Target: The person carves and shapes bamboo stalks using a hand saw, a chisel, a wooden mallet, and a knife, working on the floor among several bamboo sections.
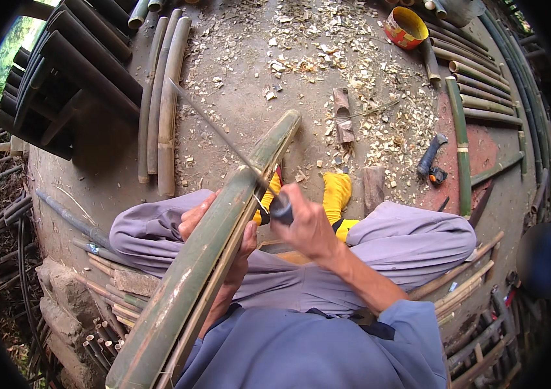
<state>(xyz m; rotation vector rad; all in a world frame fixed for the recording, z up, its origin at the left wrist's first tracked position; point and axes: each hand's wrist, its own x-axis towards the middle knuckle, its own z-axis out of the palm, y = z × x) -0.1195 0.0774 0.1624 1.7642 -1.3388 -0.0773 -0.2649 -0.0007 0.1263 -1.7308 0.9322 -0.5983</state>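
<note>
left hand (242, 257): closed round the bamboo (214, 236) from below, fingers on its left side, thumb on its right. right hand (311, 223): fist closed on the black handle (281, 209) of a long thin blade (217, 130). bamboo runs at a slant over the lap, near end low left, far end up and right past the feet. blade crosses it between the hands and the far end; blurred, so can't tell whether it bites or just rests.

risks, as judged: round, smooth skin could let the blade skate toward the left fingers, most likely if the angle goes shallow or the right wrist twists. bamboo could roll, since only one hand visibly holds it. long slit (222, 256) along its right edge sits by the thumb; prying there could run the split or pinch skin. yellow footwear (336, 198) is close below the blade, so a slip past the edge could reach a foot.

containers: one clear case, red-and-yellow tub (406, 29), top right, open mouth up, chips (301, 65) on the floor near it. inside looks dull brown; can't tell what, if anything, is in it.
</note>
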